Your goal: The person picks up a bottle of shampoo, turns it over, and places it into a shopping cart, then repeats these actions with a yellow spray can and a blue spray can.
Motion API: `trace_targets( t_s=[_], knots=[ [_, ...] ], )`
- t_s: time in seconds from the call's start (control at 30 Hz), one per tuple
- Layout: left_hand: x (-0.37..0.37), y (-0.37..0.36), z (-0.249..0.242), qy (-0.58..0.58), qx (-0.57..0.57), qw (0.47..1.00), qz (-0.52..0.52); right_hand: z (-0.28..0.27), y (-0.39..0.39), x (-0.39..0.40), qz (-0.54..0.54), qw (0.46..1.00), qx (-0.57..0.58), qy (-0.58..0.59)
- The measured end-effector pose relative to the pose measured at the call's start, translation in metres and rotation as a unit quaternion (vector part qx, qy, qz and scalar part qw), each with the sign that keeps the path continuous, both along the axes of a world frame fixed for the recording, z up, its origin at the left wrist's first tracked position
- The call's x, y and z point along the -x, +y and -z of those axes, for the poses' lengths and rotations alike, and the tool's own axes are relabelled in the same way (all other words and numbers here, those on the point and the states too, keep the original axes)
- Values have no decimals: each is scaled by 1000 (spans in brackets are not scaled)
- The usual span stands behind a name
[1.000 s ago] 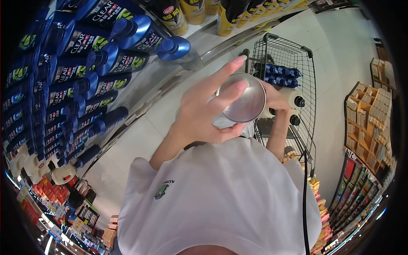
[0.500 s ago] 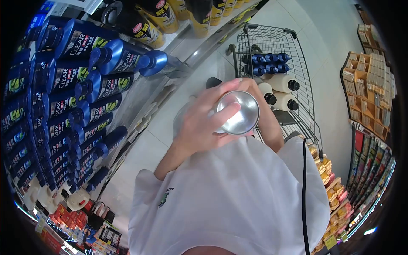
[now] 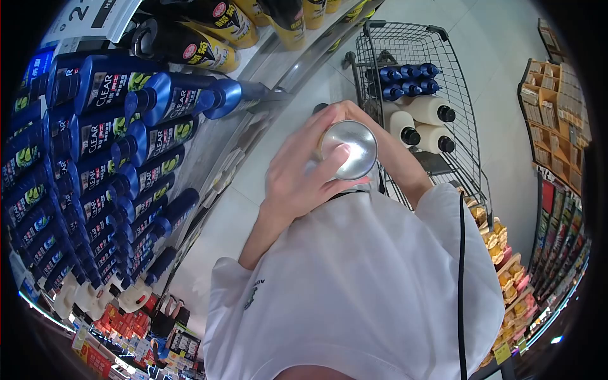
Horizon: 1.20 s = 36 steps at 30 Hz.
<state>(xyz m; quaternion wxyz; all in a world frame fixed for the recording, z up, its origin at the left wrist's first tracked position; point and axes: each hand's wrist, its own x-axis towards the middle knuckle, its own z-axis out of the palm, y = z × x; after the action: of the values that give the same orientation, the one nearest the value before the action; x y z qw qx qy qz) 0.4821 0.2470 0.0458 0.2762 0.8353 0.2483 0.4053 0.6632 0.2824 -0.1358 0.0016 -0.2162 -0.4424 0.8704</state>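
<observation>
My left hand (image 3: 294,166) is wrapped round a metal can (image 3: 361,152), its thumb lying on the round silver end that faces me. Close against the can's far side is my right hand (image 3: 353,114), closed round it, with most of its fingers hidden behind the can. The can's label and far end are out of sight. Both hands are in front of my white shirt, between the shelf and the cart.
Blue pump bottles (image 3: 104,88) fill the shelf at left, with black and yellow spray cans (image 3: 196,54) above. A wire cart (image 3: 465,107) holds small blue bottles (image 3: 410,73) and cream bottles (image 3: 425,109). A person (image 3: 161,329) is far off at lower left.
The view has shifted slightly, and the cart appears a little higher and further right. The can sits slightly higher in view, still between both hands. A distant person shows more clearly at lower left.
</observation>
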Motion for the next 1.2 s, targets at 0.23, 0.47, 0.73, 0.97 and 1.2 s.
trace_targets(
  t_s=[0.23, 0.47, 0.73, 0.97, 1.2],
  knots=[
    [-22, 14, -2, 49, 49, 996, 55, 6, -13, -23, 40, 999, -7, 24],
    [-69, 51, 13, 20, 117, 986, 113, -1, -56, -105, 244, 968, -38, -40],
    [-170, 98, 82, 179, 252, 950, 38, -87, -189, -260, 651, 688, -63, -314],
    [-181, 33, 228, 398, 195, 874, 198, -94, -124, -330, 497, 534, -97, -677],
    [-160, -8, 277, 409, 98, 843, 336, 59, -15, -405, 264, 500, -143, -812]
  ],
)
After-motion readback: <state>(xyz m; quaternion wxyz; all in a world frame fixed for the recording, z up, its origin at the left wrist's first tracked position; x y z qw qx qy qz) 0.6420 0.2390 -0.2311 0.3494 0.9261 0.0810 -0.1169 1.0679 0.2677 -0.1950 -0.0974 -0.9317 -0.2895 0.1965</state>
